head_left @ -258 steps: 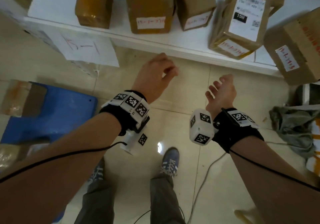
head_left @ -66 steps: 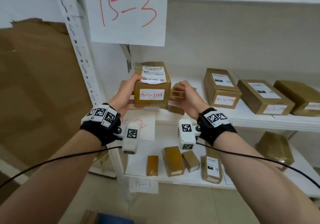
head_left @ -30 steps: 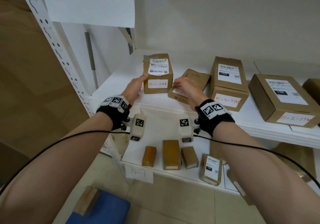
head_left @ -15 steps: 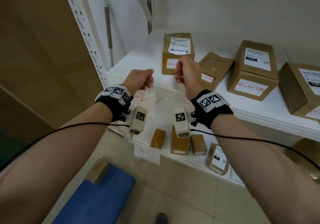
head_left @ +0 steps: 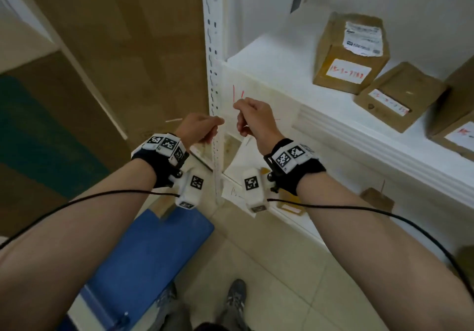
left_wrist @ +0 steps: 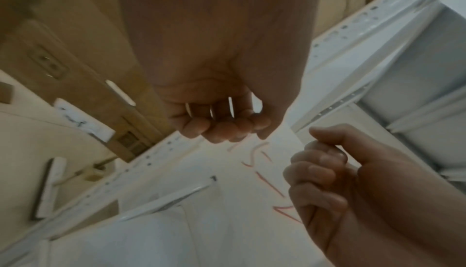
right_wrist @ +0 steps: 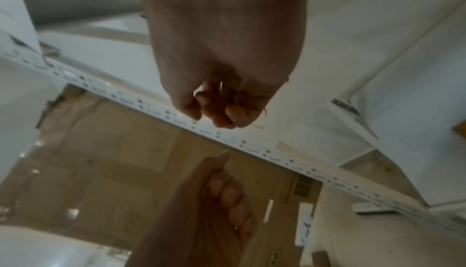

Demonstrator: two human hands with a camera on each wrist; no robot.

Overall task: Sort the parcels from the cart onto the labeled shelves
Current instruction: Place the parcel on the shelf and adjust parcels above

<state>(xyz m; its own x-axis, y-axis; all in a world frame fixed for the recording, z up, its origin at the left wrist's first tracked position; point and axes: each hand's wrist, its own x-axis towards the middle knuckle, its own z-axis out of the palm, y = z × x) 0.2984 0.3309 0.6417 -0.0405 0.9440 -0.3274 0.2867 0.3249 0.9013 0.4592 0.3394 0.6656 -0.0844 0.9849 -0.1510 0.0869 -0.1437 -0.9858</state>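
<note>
We have both hands up in front of the shelf's left corner, and neither one carries anything. Our left hand [head_left: 198, 130] hangs with its fingers loosely curled, just left of the white perforated upright [head_left: 214, 79]. Our right hand [head_left: 255, 121] sits just to its right, fingers also loosely curled with nothing in them, in front of the paper label [head_left: 259, 92] with red writing that hangs off the shelf [head_left: 277, 56] edge.

The parcel [head_left: 350, 54] with the printed sticker on top and a red-numbered white tag on its face stands upright on the shelf, up and to the right of our right hand and well apart from it. Just beside it, nearer the front edge, lies a flatter brown box [head_left: 398, 95], and another box [head_left: 456, 123] shows at the right border. Down below we see the blue cart [head_left: 143, 256] on the tiled floor, under our left forearm.
</note>
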